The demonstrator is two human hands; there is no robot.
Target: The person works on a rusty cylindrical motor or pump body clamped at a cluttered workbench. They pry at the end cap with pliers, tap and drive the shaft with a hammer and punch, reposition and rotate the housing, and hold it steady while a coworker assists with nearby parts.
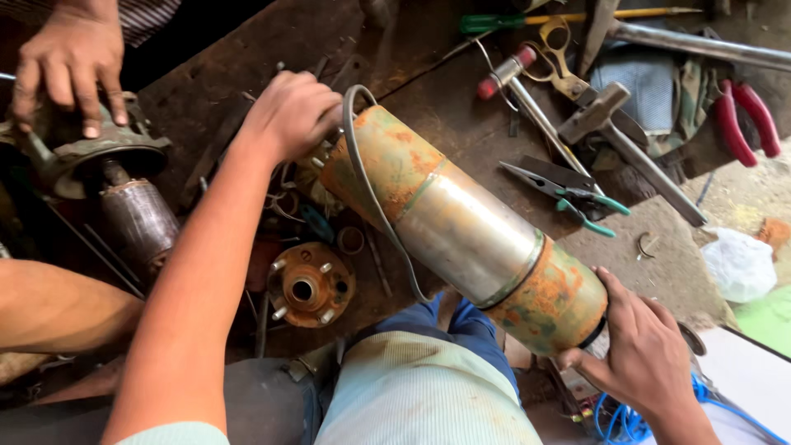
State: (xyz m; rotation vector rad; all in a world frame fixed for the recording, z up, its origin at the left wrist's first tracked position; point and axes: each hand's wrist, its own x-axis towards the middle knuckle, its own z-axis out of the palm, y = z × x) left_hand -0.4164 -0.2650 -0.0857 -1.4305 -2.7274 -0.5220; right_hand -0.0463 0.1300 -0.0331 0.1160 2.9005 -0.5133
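Rusty orange-and-green cylindrical pump motor with a bare steel middle band point(461, 227) lies slanted across my lap and the edge of the dark, greasy workbench point(247, 58), its far end up on the bench and its near end down by my right knee. My left hand point(290, 111) is curled closed over the far end, fingers wrapped around the fittings there, just beside the grey cable point(362, 177) that loops over the casing. My right hand point(647, 350) cups the near end from below, fingers half closed around the rim. A rusty round flange with bolt studs point(311, 284) rests on the bench under my left forearm. Green-handled pliers point(577, 196) and a steel hammer point(626, 144) lie beyond the motor. Another person's hand point(70, 62) rests on a second, dismantled motor point(107, 173) to my left.
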